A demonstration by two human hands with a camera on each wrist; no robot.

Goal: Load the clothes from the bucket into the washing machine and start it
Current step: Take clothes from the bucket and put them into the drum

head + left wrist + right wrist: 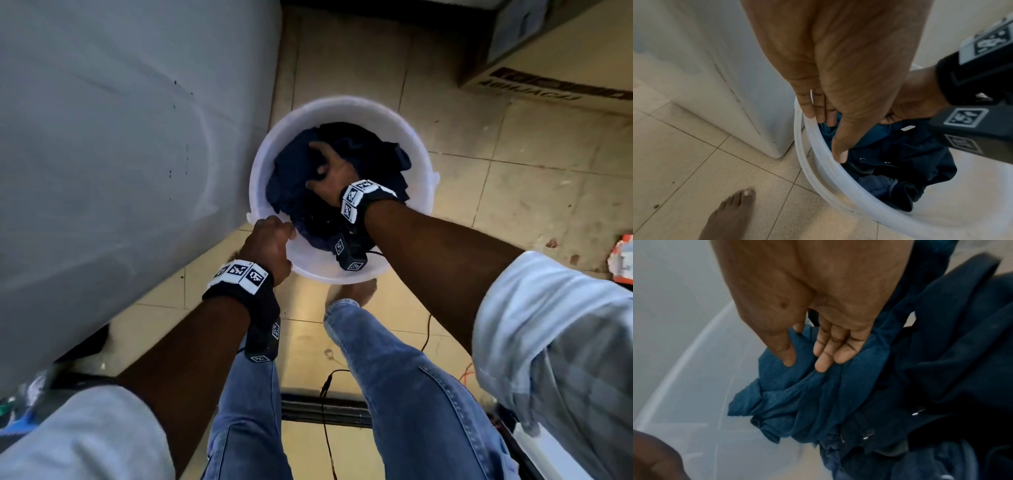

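Note:
A white plastic bucket [342,102] stands on the tiled floor against the washing machine [120,137], whose pale side fills the left. Dark blue clothes [370,144] lie bunched inside it. My left hand [270,240] grips the near-left rim of the bucket [813,162], fingers curled over the outside and thumb inside. My right hand [329,171] is down in the bucket, thumb and fingers closing on a teal-blue garment [818,394] at the top of the pile. The machine's lid and controls are out of view.
A cardboard box [534,68] sits at the far right. Black and orange cables [329,394] trail across the floor by my legs. My bare foot [352,291] is just behind the bucket. An orange-and-white item [621,257] lies at the right edge.

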